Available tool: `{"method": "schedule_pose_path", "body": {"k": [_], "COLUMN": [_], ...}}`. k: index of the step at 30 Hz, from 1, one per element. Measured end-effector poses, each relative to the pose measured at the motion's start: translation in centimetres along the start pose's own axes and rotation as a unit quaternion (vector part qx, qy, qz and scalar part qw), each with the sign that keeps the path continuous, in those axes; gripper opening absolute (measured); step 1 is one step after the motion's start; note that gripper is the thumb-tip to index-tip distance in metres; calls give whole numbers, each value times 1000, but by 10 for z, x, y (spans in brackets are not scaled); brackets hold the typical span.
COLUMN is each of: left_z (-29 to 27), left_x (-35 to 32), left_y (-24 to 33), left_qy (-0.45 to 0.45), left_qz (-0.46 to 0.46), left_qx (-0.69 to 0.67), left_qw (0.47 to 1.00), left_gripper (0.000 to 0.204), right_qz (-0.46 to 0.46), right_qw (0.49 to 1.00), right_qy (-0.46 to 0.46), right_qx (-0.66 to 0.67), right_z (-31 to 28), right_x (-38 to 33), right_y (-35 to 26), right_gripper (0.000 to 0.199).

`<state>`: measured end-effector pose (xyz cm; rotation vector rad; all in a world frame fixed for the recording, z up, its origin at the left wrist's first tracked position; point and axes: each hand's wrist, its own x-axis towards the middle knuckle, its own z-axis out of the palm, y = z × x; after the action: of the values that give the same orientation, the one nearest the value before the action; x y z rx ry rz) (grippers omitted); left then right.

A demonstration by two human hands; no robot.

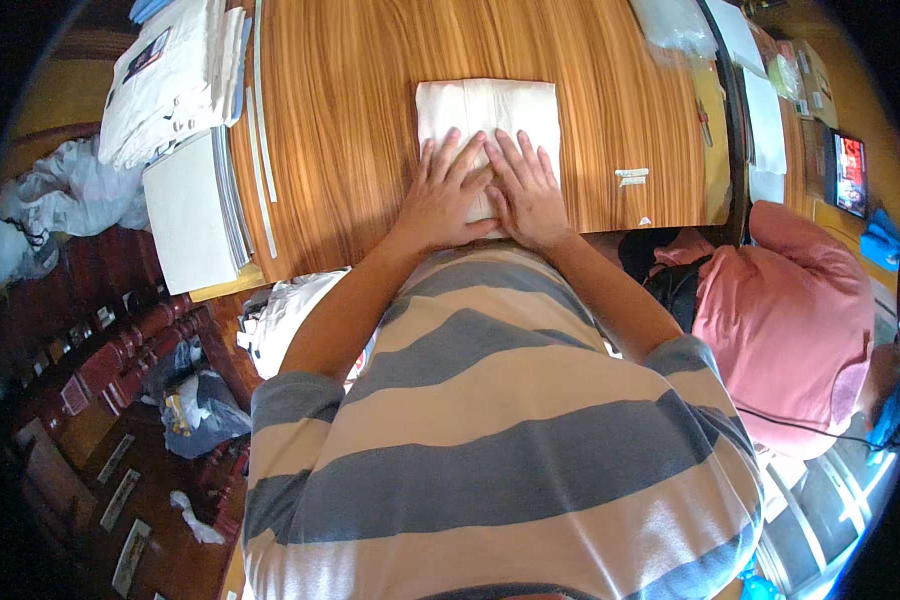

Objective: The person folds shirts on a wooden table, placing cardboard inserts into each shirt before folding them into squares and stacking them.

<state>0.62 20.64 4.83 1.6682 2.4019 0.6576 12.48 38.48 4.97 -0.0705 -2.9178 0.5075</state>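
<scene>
A white folded cloth, apparently a garment [485, 100], lies flat on the wood-grain table [340, 120] close to its front edge. My left hand [444, 200] rests on its left half, palm down with the fingers spread. Beside it my right hand [532, 198] lies flat on the right half, fingers stretched away from me. The two hands nearly meet in the middle of the cloth, and their palms hide its near part. Neither hand grips anything.
Folded white garments [170, 90] are stacked at the table's left, above a pile of white sheets [195, 210]. Clear plastic bags [675, 25] lie at the far right. Small white strips [631, 177] sit on the tabletop. A person in a pink top [780, 320] is close on my right.
</scene>
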Motion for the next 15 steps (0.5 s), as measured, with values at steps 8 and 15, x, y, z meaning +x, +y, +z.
{"method": "schedule_pose_path", "body": {"k": [8, 15], "left_z": [-11, 6], "left_x": [-40, -98], "left_y": [-4, -6], "left_qy": [-59, -83], "left_qz": [57, 86], "left_qx": [16, 144], "left_qw": [997, 982], "left_gripper": [111, 73], "right_qz": [-74, -95], "right_qw": [988, 989], "right_qy": [-110, -104], "right_qx": [80, -45], "right_z": [-41, -17], "right_x": [-30, -102], "right_y": [30, 71], "right_gripper": [92, 95]}}
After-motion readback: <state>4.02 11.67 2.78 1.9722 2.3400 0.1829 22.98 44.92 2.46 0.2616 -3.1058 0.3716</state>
